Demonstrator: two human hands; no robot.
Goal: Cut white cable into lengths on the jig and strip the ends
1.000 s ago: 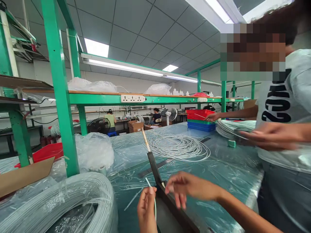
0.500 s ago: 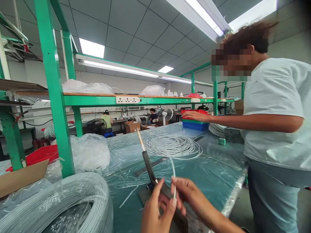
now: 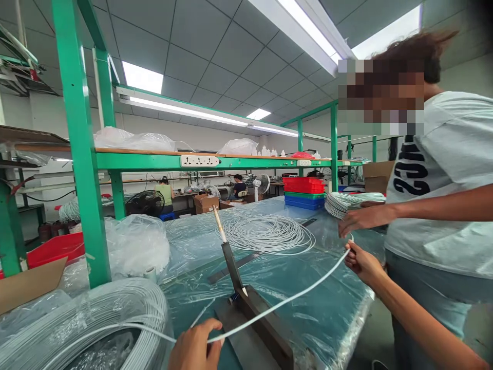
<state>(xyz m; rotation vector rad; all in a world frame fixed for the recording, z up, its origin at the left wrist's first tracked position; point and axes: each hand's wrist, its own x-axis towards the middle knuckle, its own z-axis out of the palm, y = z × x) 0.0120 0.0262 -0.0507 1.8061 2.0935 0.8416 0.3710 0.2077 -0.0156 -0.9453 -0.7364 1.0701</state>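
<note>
1. At the lower middle of the frame, our left hand (image 3: 194,347) and right hand (image 3: 360,262), wide apart, each pinch the thin white cable (image 3: 285,300).
2. We judge the measuring step in hand: the cable is stretched taut over the black lever cutter (image 3: 250,308) on the surface (image 3: 308,288); next, it must drop under the blade.

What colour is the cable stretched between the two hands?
White, seen in the head view: the cable runs from the left hand to the right hand.

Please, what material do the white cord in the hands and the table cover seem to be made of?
White cord: probably plastic-sheathed wire, smooth and matte; it bends in an even line between the left hand and the right hand. Table cover: likely thin clear plastic film, glossy and wrinkled, over a green surface.
</note>
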